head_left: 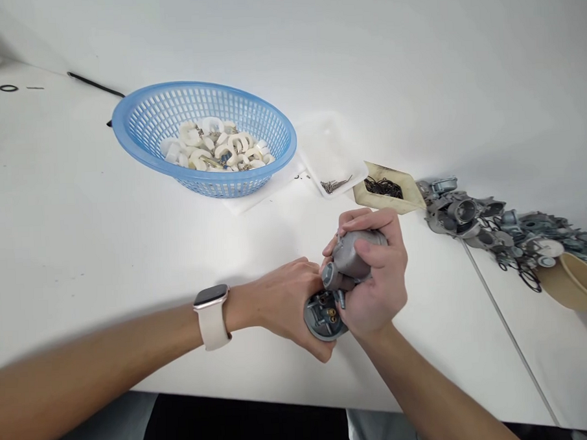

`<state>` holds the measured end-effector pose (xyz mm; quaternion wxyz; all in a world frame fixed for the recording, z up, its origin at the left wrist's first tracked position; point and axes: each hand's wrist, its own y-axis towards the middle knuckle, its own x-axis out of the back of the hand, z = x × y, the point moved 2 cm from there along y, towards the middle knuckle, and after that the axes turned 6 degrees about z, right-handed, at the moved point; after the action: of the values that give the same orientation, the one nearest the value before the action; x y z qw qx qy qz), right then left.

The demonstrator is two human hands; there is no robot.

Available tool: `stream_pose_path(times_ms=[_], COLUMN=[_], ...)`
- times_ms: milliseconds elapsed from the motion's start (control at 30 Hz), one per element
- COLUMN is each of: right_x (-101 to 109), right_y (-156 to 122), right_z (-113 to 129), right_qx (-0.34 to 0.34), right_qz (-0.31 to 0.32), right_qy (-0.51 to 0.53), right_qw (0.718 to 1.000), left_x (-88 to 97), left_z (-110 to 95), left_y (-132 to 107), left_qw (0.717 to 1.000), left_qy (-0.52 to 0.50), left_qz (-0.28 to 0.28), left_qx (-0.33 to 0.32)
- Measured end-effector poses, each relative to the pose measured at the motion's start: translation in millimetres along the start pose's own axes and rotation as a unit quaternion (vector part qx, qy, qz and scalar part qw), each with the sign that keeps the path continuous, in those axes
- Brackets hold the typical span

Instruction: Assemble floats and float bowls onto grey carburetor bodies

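Note:
Both my hands hold one grey metal carburetor body (345, 264) just above the white table (80, 242), near its front edge. My right hand (376, 275) wraps over the top and right side of the part, fingers curled round it. My left hand (287, 304), with a pale watch on the wrist, grips the part's lower round end from the left. The open round end with small brass fittings faces me.
A blue plastic basket (138, 123) of white curved floats stands at the back left. A white tray (319, 147) with thin pins and a beige tray (409, 189) of dark rings sit behind my hands. A pile of grey metal parts (493, 227) lies to the right, beside a tan bowl (573, 282).

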<state>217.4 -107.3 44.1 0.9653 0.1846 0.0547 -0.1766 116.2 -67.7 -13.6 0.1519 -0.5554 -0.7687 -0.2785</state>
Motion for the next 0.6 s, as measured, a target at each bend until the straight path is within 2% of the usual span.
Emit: stream_pose_path(times_ms=[267,433,600], right_x=[-0.9,-3.4,-4.9], right_y=[0.1,0.0,-0.3], right_z=[-1.0,0.2,2.3], right_qx=[0.006,0.015,0.027], right_qz=[-0.011,-0.010,0.001], right_qy=[0.003,-0.009,-0.023], right_qw=[1.000,1.000,0.999], left_x=[1.2,1.5,2.7], left_z=[-1.6,-0.8,-1.6], left_y=[0.2,-0.6,-0.5], left_qw=[1.000,1.000,0.998], left_qy=[-0.026,-0.029,-0.058], left_qz=[0.015,-0.002,0.017], left_qx=[-0.003,0.002,0.011])
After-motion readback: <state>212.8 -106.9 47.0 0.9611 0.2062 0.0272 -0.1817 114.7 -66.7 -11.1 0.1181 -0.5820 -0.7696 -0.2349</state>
